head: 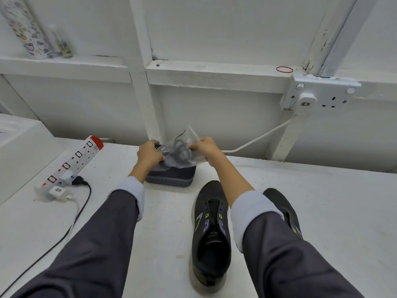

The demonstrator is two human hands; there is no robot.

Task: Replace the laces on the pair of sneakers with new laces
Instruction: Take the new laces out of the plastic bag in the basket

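A clear plastic bag of grey laces [181, 150] is held up over a dark grey box [171, 176] at the back of the white table. My left hand [149, 154] grips the bag's left side and my right hand [204, 146] pinches its right edge. One black sneaker [210, 233] with purple and yellow eyelet tabs stands unlaced in front of the box, toe pointing away. The second black sneaker [285, 209] lies to its right, mostly hidden behind my right sleeve.
A white power strip [71, 164] with plugs and cables lies at the left. A white cable [257, 138] runs to a wall socket [318, 95] at the right. A white appliance [19, 147] stands far left. Bottles [43, 33] sit on the wall ledge.
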